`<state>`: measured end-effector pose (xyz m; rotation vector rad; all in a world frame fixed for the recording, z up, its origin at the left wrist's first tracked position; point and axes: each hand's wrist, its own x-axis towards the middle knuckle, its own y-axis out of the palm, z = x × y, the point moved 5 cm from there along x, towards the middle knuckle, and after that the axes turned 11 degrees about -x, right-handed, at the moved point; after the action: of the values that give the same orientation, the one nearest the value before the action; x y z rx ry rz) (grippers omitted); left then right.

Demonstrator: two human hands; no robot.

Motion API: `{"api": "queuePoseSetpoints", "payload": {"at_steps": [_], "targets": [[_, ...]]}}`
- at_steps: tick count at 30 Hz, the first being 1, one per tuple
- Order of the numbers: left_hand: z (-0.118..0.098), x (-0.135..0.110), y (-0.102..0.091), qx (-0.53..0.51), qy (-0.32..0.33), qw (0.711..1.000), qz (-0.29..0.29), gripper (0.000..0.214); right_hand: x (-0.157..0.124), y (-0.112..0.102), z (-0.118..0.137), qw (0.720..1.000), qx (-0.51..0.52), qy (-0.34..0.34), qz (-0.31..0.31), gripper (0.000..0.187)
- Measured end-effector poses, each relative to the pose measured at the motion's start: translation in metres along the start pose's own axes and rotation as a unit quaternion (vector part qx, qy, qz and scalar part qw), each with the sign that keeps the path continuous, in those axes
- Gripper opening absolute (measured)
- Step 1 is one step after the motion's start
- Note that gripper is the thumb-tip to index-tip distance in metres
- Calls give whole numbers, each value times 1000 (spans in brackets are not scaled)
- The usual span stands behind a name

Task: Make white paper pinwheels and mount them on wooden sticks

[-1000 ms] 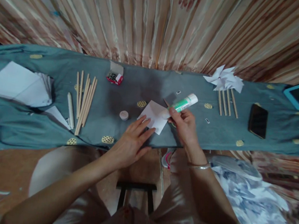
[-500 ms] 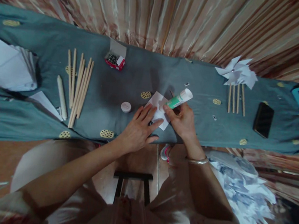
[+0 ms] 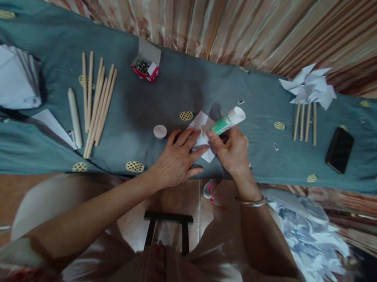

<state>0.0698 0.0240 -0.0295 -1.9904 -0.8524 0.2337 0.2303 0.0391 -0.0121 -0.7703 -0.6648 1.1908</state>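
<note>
A small white piece of paper [image 3: 201, 120] lies on the cloth-covered table in front of me. My left hand [image 3: 177, 160] rests flat on its left side, fingers spread. A green and white glue stick [image 3: 227, 121] is in my right hand [image 3: 232, 152], tilted with its lower end down at the paper. The tip is hidden by the fingers, so contact with the paper cannot be made out. Left of the paper sits the round white cap [image 3: 160, 131].
Wooden sticks [image 3: 101, 105] and a thicker pale stick [image 3: 75, 118] lie left, beside stacked paper [image 3: 8, 77]. An open red box of metal pins [image 3: 145, 67] stands behind. Paper pinwheels [image 3: 310, 86] and a black phone [image 3: 340, 150] are right. A bag of white paper pieces [image 3: 312, 243] stands below.
The view has shifted slightly, so the table's things sit a little differently in the picture. Both hands keep nearly the same place on the paper, the glue stick still held.
</note>
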Motion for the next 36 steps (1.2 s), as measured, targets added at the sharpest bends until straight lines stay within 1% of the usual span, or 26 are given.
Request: {"api": "queuePoseSetpoints", "payload": {"at_steps": [6, 12, 16, 20, 24, 27, 32, 36], "targets": [[1, -1, 3, 24, 2, 1000, 0, 60, 0, 1, 3, 999, -19, -38, -9, 42], [2, 0, 2, -4, 0, 1000, 1, 59, 0, 0, 8, 997, -43, -60, -1, 38], [2, 0, 3, -12, -1, 1000, 1, 58, -1, 1, 12, 996, -52, -77, 15, 37], [3, 0, 3, -1, 1, 1000, 0, 60, -3, 1, 14, 994, -67, -78, 29, 35], [2, 0, 3, 3, 7, 1000, 1, 59, -7, 0, 12, 993, -73, -90, 18, 33], [2, 0, 3, 7, 0, 1000, 2, 59, -7, -2, 9, 993, -71, -96, -2, 34], [1, 0, 3, 27, -3, 1000, 3, 58, -2, 1, 6, 994, -68, -88, -16, 30], [1, 0, 3, 25, 0, 1000, -5, 57, 3, 5, 9, 994, -55, -90, -23, 28]]}}
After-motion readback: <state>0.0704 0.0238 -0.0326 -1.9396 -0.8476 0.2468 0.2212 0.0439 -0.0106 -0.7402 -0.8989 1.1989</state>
